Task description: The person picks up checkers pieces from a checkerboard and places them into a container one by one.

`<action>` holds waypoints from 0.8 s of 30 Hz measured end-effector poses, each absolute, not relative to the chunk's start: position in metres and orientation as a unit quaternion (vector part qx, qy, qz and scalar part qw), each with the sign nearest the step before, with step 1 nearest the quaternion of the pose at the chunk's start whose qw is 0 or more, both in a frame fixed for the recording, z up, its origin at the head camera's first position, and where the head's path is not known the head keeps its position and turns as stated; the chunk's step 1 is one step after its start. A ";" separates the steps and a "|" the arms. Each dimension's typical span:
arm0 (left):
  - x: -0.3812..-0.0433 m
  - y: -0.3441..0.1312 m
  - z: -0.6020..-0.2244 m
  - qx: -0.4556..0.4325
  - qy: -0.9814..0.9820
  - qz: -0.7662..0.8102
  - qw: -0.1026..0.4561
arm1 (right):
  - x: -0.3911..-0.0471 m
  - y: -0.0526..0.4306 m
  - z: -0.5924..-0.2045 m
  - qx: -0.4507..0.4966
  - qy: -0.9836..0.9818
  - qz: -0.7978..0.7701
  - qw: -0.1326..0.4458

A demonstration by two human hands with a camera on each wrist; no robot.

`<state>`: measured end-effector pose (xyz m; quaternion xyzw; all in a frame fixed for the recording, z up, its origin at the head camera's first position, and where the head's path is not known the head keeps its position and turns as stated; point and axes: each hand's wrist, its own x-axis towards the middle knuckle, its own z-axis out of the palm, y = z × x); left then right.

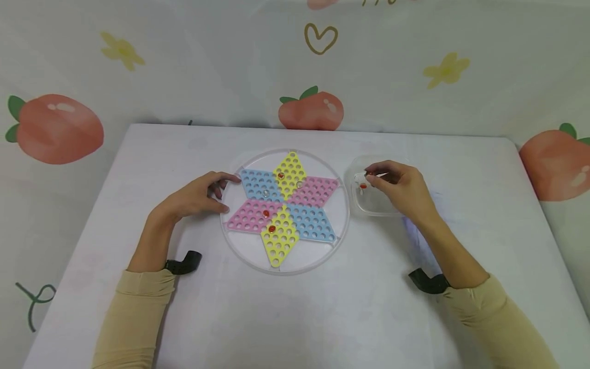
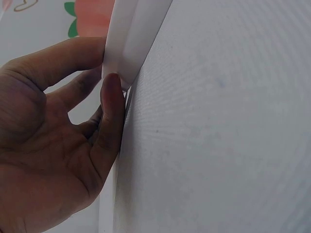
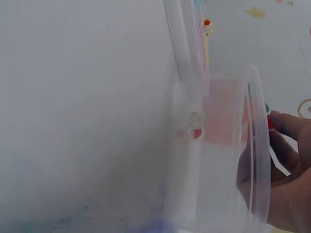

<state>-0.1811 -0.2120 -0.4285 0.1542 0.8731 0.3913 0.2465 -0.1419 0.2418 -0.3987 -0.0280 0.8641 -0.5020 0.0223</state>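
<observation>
A round Chinese checkers board (image 1: 284, 272) lies on the table, its star made of yellow, blue and pink points. Red marbles and clear marbles sit in several of its holes, among them a red marble (image 1: 272, 229) on the near yellow point. My left hand (image 1: 199, 193) touches the board's left rim with relaxed fingers; in the left wrist view the thumb (image 2: 112, 104) lies against the edge. My right hand (image 1: 400, 185) pinches a red marble (image 3: 270, 123) between thumb and fingertips, above the clear plastic box (image 1: 375, 212). Inside that box are a red marble (image 1: 363, 186) and clear ones.
The box stands close beside the board's right rim. Both sit on a white table (image 1: 295, 318) whose far edge meets a printed cloth backdrop (image 1: 221, 66). A bluish stain (image 1: 421, 241) marks the table near the right forearm. Each wrist wears a black device (image 1: 184, 262).
</observation>
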 end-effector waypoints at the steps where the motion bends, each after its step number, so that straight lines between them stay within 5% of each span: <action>1: -0.181 -0.212 -0.428 0.154 0.873 0.391 0.247 | -0.143 0.243 -0.400 -0.025 0.866 -0.498 0.023; 24: -0.178 -0.213 -0.424 0.179 0.865 0.406 0.236 | -0.163 0.248 -0.409 0.032 0.911 -0.408 0.058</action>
